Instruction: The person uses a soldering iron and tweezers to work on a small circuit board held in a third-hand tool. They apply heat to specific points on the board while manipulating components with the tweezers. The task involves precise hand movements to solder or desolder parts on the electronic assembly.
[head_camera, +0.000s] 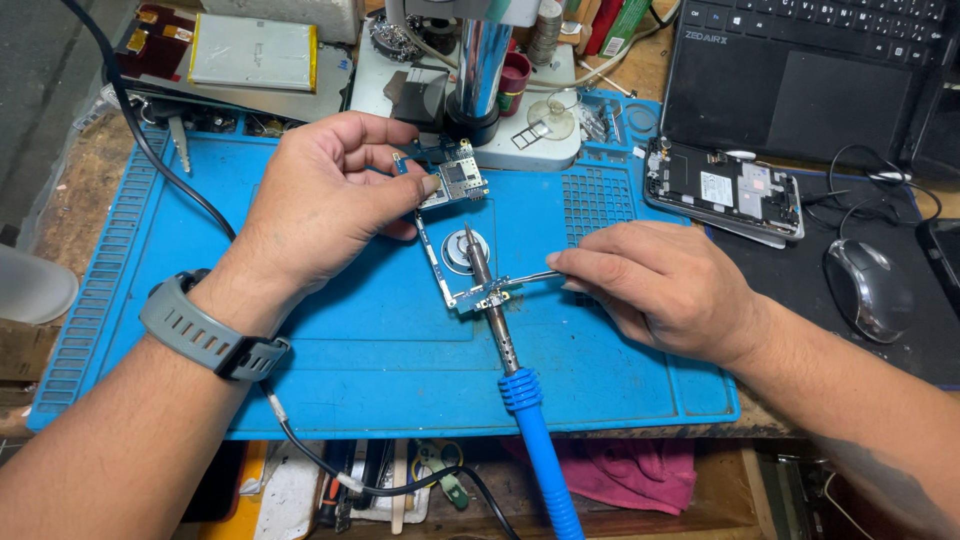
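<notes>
Head view: left hand (320, 200) pinches the top of a phone circuit board (452, 185) between thumb and fingers, holding it over the blue repair mat (330, 340) on the bench. The board is L-shaped: main body at the fingertips, a narrow strip running down towards 6 o'clock to a small foot. Right hand (665, 290) is closed on fine tweezers (530, 278), tips touching that lower foot of the board. A blue-handled soldering iron (515, 370) lies along the mat from 6 o'clock, metal tip up beside the board strip, close to a round silver disc (462, 250); neither hand is on it. Can't tell if the tweezers grip a component or only press on the board. Judgement: work is mid-way, board already out of the phone, since an opened phone body (722, 190) sits at 2 o'clock from the board, apart from it; rework at the lower end looks underway, refitting not yet done. Microscope base (470, 100) at 12 o'clock, laptop (800, 70) and mouse (868, 288) to 3 o'clock, grey watch (205, 330) on the left wrist.
</notes>
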